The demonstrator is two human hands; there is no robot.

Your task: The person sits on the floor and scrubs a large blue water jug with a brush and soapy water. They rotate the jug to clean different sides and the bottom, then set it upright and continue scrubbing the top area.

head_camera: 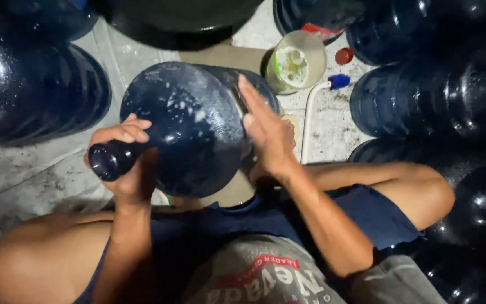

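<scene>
**Entry: large blue water jug, held on its side**

Our left hand is wrapped closed around the neck of the dark blue water jug, fingers curled over the top, just behind the jug's mouth. Our right hand lies flat and open against the jug's far flank, fingers straight, gripping nothing. The jug lies tilted between the two hands, above our knees, its wall flecked with white suds.

Beyond the right hand: a clear tub of pale liquid, a small red cap, and a white-handled brush with a blue head, all on the wet floor.

Outward again, more blue jugs ring us closely on both sides; bare floor shows only left of the neck grip and past the brush.
</scene>
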